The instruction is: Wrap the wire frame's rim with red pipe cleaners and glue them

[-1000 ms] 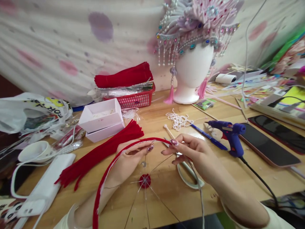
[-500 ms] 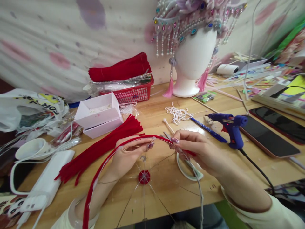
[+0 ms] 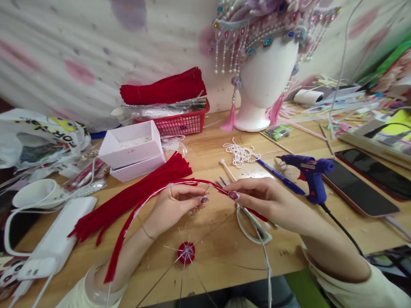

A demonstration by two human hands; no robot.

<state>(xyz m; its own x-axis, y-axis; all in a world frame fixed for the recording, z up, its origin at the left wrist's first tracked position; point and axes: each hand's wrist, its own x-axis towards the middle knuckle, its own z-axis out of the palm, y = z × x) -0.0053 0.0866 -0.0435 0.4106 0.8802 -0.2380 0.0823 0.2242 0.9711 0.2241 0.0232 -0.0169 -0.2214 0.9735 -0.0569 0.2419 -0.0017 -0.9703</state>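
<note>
A long red velvety strip (image 3: pixel 123 233) with a white line along its edge arches over my left wrist and fingers towards my right hand. My right hand (image 3: pixel 266 199) pinches this strip near its right end between thumb and forefinger. Just below the arch, my left hand (image 3: pixel 175 203) is closed at the fingertips, with a short thin wire (image 3: pixel 206 191) sticking up from them to the strip. A small red disc (image 3: pixel 186 253) with several thin wires radiating from it is below my left hand; whether it hangs or lies there I cannot tell. Scissors (image 3: pixel 253 226) lie partly under my right hand.
A blue glue gun (image 3: pixel 310 169), a blue pen (image 3: pixel 281 176) and phones (image 3: pixel 359 188) are on the right. Red strips (image 3: pixel 135 199), white boxes (image 3: pixel 130 147) and a power strip (image 3: pixel 58 239) lie left. Behind stand a red basket (image 3: pixel 183 123) and a foam head (image 3: pixel 265 85) wearing a beaded headdress.
My left fingertips have dropped slightly away from the strip, and its left end has come into view. The red disc appears lower and further left. My right hand still pinches the strip.
</note>
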